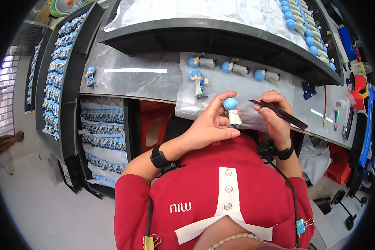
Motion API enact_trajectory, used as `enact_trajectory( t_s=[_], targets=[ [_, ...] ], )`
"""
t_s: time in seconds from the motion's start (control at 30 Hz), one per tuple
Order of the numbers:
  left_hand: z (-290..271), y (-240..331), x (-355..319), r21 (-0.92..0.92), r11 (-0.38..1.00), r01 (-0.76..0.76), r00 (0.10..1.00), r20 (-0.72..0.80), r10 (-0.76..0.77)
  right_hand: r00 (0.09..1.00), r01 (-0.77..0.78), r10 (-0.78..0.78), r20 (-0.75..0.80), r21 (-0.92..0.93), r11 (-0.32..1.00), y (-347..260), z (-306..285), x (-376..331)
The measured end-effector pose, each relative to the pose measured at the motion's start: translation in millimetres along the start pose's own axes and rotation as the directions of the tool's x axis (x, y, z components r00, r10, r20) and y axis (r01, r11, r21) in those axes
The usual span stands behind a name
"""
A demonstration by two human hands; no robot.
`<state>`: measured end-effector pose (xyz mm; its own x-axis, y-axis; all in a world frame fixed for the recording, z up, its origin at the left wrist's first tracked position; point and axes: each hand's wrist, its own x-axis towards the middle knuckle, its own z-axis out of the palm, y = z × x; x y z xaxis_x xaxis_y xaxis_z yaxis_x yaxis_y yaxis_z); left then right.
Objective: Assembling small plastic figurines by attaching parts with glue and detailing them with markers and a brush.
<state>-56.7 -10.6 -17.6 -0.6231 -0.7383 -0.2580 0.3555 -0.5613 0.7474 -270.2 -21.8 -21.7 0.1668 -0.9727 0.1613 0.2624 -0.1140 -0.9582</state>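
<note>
A small figurine point(233, 113) with blue hair and a cream coat is held upright by my left hand point(214, 125), its fingers behind and its thumb near the feet. My right hand point(276, 118) grips a slim dark pointed tool point(285, 115) whose exact kind I cannot tell. The tool's tip points left toward the figurine's head, apart from it. On the white sheet point(187, 109) beyond my hands stands or lies another figurine point(198, 84), facing me. Behind it, several more lie in a row, such as the middle figurine point(236, 67).
A black tray point(212, 35) with blue-haired figurines on its right spans the back. A tall figurine tray point(68, 79) stands left, near a lone small figurine point(90, 77). Below the table edge is a full stacked tray point(127, 141). A red brush point(325, 106) lies at right.
</note>
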Motion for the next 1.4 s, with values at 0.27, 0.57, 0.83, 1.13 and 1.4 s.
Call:
enact_trajectory(
  t_s=[0.27, 0.57, 0.83, 1.13, 1.4],
  targets=[
    [-2.6, -8.6, -4.7, -0.137, 0.990, 0.024, 0.997, 0.076, -0.014, 0.993, -0.006, 0.026, 0.113, -0.174, 0.985, -6.8, 6.6, -17.6],
    [-5.1, -9.1, 0.2, -0.284, 0.958, 0.028, 0.992, 0.127, 0.009, 0.980, 0.090, -0.051, 0.191, -0.207, 0.974, -3.6, 10.5, -5.5],
    [-5.3, -6.3, 4.3, -0.300, 0.952, 0.058, 0.994, 0.107, -0.027, 0.949, 0.135, -0.061, 0.308, -0.225, 0.965, 1.0, 5.2, -2.4],
    [-3.8, -5.2, 8.2, -0.285, 0.956, 0.069, 0.994, 0.103, -0.041, 0.952, 0.165, -0.101, 0.288, -0.207, 0.964, 3.1, 5.6, 2.2],
    [-4.2, -6.0, 8.1, -0.253, 0.964, 0.086, 0.991, 0.120, -0.057, 0.944, 0.216, -0.121, 0.307, -0.300, 0.929, 2.4, 3.2, 2.7]
  ],
)
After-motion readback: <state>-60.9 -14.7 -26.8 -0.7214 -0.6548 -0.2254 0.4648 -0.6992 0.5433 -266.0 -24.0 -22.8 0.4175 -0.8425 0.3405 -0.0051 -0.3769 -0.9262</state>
